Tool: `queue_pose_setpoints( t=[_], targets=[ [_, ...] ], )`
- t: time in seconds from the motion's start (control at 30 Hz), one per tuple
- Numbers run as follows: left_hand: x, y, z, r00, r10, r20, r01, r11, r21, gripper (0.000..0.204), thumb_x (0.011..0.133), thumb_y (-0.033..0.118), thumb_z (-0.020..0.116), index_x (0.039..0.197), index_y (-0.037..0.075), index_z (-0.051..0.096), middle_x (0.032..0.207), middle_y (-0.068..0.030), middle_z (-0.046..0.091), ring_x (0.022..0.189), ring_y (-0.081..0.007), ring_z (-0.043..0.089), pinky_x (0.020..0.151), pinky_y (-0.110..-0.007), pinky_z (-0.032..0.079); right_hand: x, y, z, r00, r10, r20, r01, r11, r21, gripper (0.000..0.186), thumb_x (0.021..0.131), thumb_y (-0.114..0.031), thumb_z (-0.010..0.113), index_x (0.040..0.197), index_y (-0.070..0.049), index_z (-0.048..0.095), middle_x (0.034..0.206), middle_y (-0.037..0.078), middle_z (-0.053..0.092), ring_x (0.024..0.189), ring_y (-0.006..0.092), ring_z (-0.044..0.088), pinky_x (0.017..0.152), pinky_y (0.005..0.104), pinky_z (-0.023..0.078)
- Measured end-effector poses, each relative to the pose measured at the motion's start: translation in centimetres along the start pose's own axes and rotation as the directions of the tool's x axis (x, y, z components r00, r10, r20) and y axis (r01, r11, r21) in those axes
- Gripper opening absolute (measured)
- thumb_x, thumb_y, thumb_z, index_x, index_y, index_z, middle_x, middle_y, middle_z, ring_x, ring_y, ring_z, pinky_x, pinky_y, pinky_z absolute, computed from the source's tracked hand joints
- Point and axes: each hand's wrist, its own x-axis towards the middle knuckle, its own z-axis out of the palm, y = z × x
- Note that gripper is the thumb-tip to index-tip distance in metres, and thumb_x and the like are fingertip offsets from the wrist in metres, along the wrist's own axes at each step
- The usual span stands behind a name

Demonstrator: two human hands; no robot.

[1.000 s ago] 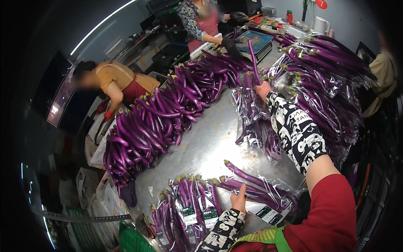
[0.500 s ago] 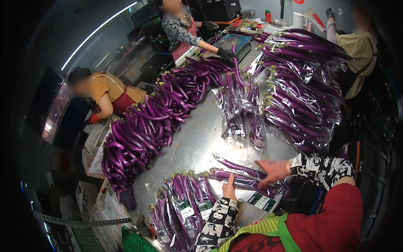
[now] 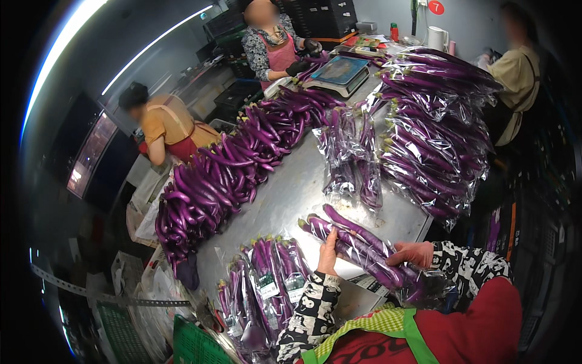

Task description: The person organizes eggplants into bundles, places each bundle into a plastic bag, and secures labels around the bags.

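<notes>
Long purple eggplants in a see-through plastic bag [image 3: 362,241] are held slantwise between my two hands, over the front edge of the metal table. My left hand [image 3: 328,253] is closed round the bag's left side near the stem ends, its thumb on top. Closer to the lower right end, my right hand [image 3: 411,253] grips the same bag. The loose plastic end bunches below it. Beneath the bag, a sheet of printed labels [image 3: 368,283] shows in part. Left of my left hand lie several bagged eggplants [image 3: 262,276] with white and green labels.
Loose eggplants [image 3: 227,173] run in a long heap along the table's [image 3: 273,203] left side. More bags [image 3: 348,158] lie ahead, beside a tall stack of filled bags [image 3: 436,133] on the right. A scale [image 3: 339,74] stands farther back. Co-workers stand at the far, left and right sides.
My hands have lifted and tilted the bagged eggplants, and my right hand has closed on them. The co-worker at the far side has drawn a hand back from the eggplant over the bags.
</notes>
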Motion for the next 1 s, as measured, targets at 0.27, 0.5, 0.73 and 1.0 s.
queue_pose_setpoints(
  t=[0.27, 0.5, 0.73, 1.0],
  targets=[
    [0.9, -3.3, -4.5, 0.944, -0.183, -0.274, 0.1, 0.951, -0.292, 0.052, 0.092, 0.051, 0.051, 0.101, 0.001, 0.05, 0.103, -0.0143, 0.063, 0.047, -0.0074, 0.038, 0.042, -0.022, 0.032, -0.7, -9.4, 1.6, 0.908, -0.372, -0.193, 0.329, 0.918, -0.221, 0.038, 0.071, -0.015, 0.07, 0.102, 0.005, 0.059, 0.083, 0.011, 0.064, 0.065, 0.0154, 0.061, 0.062, 0.0265, 0.052],
    [1.3, -6.2, -4.7, 0.921, -0.157, -0.355, 0.173, 0.985, 0.013, 0.019, 0.091, 0.018, 0.057, 0.085, 0.0, 0.058, 0.067, -0.0086, 0.061, 0.044, -0.0107, 0.038, 0.041, -0.025, 0.033, 8.0, -19.0, -0.5, 0.637, -0.769, -0.059, 0.449, 0.433, -0.782, 0.029, 0.078, -0.013, 0.062, 0.107, -0.015, 0.067, 0.087, 0.013, 0.064, 0.081, 0.0228, 0.059, 0.073, 0.0316, 0.045],
    [1.1, -6.1, -4.9, 0.895, -0.152, -0.42, 0.205, 0.975, 0.085, 0.017, 0.088, 0.014, 0.057, 0.084, -0.003, 0.061, 0.066, -0.0103, 0.062, 0.041, -0.0099, 0.039, 0.038, -0.025, 0.033, 22.5, -31.4, -3.4, 0.197, -0.878, 0.436, 0.235, -0.389, -0.891, 0.058, 0.073, 0.011, 0.048, 0.12, -0.02, 0.061, 0.091, 0.018, 0.062, 0.08, 0.0291, 0.061, 0.074, 0.0368, 0.047],
    [0.7, -6.0, -5.0, 0.912, -0.124, -0.392, 0.168, 0.982, 0.081, 0.018, 0.09, 0.015, 0.056, 0.084, -0.001, 0.061, 0.066, -0.0095, 0.063, 0.041, -0.0092, 0.039, 0.038, -0.024, 0.032, 29.8, -29.2, -1.2, 0.567, -0.779, -0.267, 0.619, 0.617, -0.487, 0.065, 0.075, -0.05, 0.072, 0.105, 0.005, 0.057, 0.095, 0.015, 0.06, 0.077, 0.0195, 0.057, 0.068, 0.033, 0.05]
  ],
)
